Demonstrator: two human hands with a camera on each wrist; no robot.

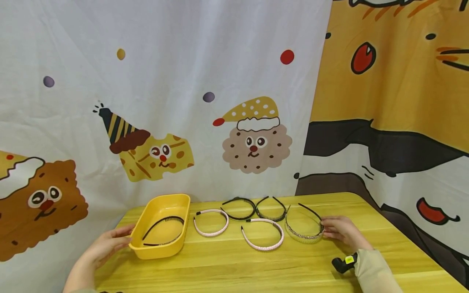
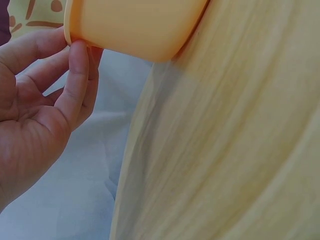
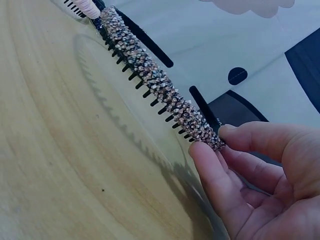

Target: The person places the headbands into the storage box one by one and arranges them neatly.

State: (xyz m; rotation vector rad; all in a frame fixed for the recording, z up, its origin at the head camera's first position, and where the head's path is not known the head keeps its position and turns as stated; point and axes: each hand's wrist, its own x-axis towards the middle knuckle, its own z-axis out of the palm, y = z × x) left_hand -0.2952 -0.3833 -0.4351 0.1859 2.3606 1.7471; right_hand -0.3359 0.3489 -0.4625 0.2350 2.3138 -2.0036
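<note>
My left hand (image 1: 104, 248) holds the rim of a yellow plastic tub (image 1: 157, 253) at the table's left end, thumb and fingertips at its edge in the left wrist view. Inside the tub lies a black toothed headband (image 1: 170, 218). On the right, my right hand (image 1: 342, 230) pinches one end of a headband covered in glittering beads (image 3: 155, 80), with black comb teeth along its inner side. That headband's shadow falls on the wood beside it in the right wrist view.
Two pink headbands (image 1: 216, 233) and two black headbands (image 1: 271, 219) lie across the middle and back of the wooden table (image 1: 227, 268). A printed curtain (image 1: 205, 154) hangs right behind the table. A black device (image 1: 342, 264) sits by the right wrist.
</note>
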